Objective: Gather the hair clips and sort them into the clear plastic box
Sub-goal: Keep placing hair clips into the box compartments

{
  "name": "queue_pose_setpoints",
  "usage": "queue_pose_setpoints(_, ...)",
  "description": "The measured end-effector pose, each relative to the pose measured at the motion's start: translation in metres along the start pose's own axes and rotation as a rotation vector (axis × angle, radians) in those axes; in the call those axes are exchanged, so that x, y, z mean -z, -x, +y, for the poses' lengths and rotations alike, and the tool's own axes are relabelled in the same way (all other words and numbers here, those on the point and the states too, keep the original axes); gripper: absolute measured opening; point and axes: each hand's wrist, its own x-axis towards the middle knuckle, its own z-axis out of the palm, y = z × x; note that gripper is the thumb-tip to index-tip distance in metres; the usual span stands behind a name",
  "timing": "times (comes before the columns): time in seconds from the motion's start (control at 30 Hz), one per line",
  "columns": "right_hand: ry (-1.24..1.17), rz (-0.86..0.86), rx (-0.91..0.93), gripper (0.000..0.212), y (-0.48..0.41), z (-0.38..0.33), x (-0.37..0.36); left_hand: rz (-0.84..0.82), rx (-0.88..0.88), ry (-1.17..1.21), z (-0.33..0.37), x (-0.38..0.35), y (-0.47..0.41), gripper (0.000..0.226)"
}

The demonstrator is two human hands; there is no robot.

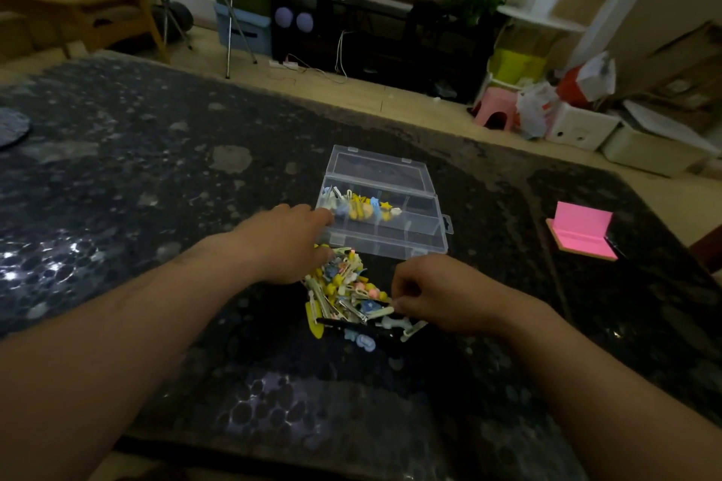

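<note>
Far to the left of the clear plastic box [390, 248], a round grey mat [11, 127] is lying at the edge of the dark speckled counter [156, 176]. Closer in, the left hand [287, 242] is hovering just beside the box's left end, its fingers pointing toward the leftmost compartment. It is blurred and its fingers are partly hidden, so I cannot tell whether it is carrying a clip or nothing.

Just in front of the box, on its near side, the pile of hair clips [344, 285] is lying loose on the counter. Yellow, blue, white and pink pieces are tangling together there, with a few dark ones along the near edge. The box itself is standing open, its lid [379, 168] lying back on the far side. A small batch of sorted clips [363, 207] is sitting in the left compartments of the far row, while the near row and the right-hand compartments are looking empty.

To the near right of the box, the right hand [441, 295] is resting at the pile's right edge, fingers curled in and pinching at the clips there. Well to the right of the box, a pink folded stand [582, 232] is sitting apart from everything.

By my reading, the sorting is under way but far from finished, with the bulk of the clips waiting outside the box.
</note>
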Motion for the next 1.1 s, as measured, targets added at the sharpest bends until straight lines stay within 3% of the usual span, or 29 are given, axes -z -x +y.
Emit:
queue_pose_setpoints(0.13,-0.118,0.043,-0.047,0.018,0.001,0.0,0.008,-0.012,-0.002,0.002,0.0,0.002,0.001,0.062)
queue_pose_setpoints(0.37,-0.324,0.279,-0.153,0.004,-0.003,0.006,0.033,-0.042,-0.004,0.037,0.001,0.008,-0.001,0.06)
queue_pose_setpoints(0.53,-0.246,0.094,-0.122,0.013,-0.007,0.002,0.018,-0.057,-0.012,0.076,-0.005,0.01,0.0,0.061)
queue_pose_setpoints(0.7,-0.152,0.022,-0.077,0.027,-0.011,-0.014,0.01,-0.061,-0.019,0.098,-0.002,0.011,0.002,0.061)
queue_pose_setpoints(1.1,-0.069,0.037,-0.083,0.009,-0.009,-0.015,0.007,-0.07,-0.035,0.064,-0.003,0.01,0.002,0.059)
